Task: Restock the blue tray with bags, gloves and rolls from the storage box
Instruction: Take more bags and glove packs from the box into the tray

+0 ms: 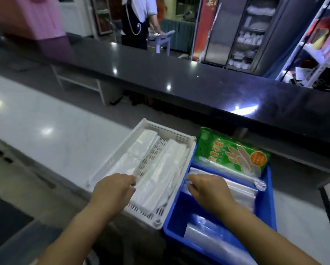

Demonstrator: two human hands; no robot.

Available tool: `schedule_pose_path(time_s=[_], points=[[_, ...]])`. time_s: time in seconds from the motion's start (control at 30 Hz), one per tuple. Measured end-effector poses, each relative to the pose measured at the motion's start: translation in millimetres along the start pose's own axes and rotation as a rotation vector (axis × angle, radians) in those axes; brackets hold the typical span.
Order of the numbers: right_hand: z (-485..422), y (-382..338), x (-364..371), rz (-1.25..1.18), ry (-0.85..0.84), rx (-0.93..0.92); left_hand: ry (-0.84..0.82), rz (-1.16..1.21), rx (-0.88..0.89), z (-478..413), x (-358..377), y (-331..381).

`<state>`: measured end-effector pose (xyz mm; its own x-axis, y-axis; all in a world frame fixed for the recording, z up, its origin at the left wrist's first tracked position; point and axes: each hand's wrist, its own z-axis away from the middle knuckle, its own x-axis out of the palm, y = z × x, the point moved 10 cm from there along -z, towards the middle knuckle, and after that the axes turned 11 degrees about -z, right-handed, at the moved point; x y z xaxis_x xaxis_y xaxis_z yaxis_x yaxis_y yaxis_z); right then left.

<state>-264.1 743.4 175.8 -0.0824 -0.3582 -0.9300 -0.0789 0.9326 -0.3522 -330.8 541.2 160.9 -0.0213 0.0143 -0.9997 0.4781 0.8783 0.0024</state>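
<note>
A blue tray (269, 199) stands on the counter at the right. At its far end lies a green pack of gloves (235, 152), with a clear roll (227, 174) in front of it and a stack of clear bags (244, 192) below that. More clear bags (208, 232) fill its near compartment. My right hand (208, 188) is inside the blue tray, fingers curled over the left edge of the clear bag stack. A white perforated tray (110, 155) beside it holds folded white bags (160, 173). My left hand (112, 190) hovers over its near left part, fingers loosely bent.
The two trays touch side by side on a white counter (45, 121). A raised dark counter (179, 77) runs behind them. Beyond it a person (139, 20) stands by a small stool, and shelves (252, 35) with goods line the right.
</note>
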Motion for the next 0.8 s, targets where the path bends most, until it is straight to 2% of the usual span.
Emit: schedule_pose_path(time_s=[0.23,0.43,0.6,0.8], points=[[8.1,-124.3,43.0,-0.186,-0.081,-0.235,-0.048,0.044,-0.327,134.2,8.0,-94.8],[10.9,-224.0,86.2,-0.185,-0.181,-0.42,-0.025,0.105,-0.668,247.6,7.2,-195.5],[0.7,-292.6,140.4,-0.117,-0.274,-0.505,-0.044,0.125,-0.804,310.8,30.9,-266.5],[-17.4,-365.4,249.1,-0.076,-0.457,-0.437,-0.149,0.124,-0.872,372.3,85.8,-362.6]])
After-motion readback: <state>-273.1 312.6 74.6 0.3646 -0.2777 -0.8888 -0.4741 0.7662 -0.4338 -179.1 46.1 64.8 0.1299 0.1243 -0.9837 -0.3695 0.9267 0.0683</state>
